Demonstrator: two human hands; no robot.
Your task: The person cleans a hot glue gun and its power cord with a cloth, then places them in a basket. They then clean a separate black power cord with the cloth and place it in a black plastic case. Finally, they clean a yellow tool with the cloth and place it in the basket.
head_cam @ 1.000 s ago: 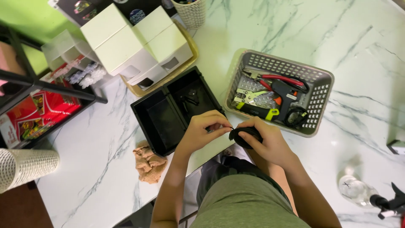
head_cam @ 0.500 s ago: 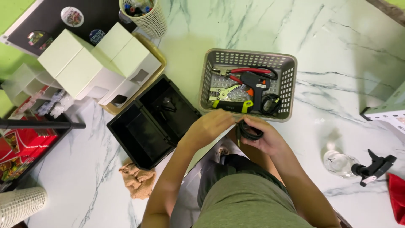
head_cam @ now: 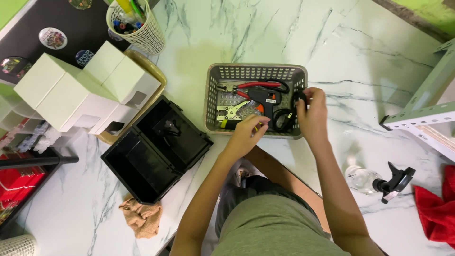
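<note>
A black coiled cord (head_cam: 299,98) is pinched in the grip of the right hand (head_cam: 312,114), the fingers closed around it at the right wall of the grey perforated basket (head_cam: 256,71). The cord looks thin and dark, looped on itself, with more of its loops (head_cam: 283,121) lying inside the basket's right end. The left hand (head_cam: 246,134) is held at the basket's near rim, its fingers curled inward over the tools; whether anything is actually gripped by it cannot be told. Inside the basket, a black glue gun (head_cam: 262,97) is seen near the middle, red-handled pliers (head_cam: 258,86) lie behind it, and a yellow-and-silver tool (head_cam: 232,112) lies to the left. The basket stands on a white marbled surface (head_cam: 213,28). Just left of it, an open black case (head_cam: 154,147) is placed, with a tan cloth (head_cam: 141,217) near its front corner. White boxes (head_cam: 80,92) are stacked on a tray further left. A clear spray bottle (head_cam: 374,180) and a red cloth (head_cam: 436,208) lie to the right.
</note>
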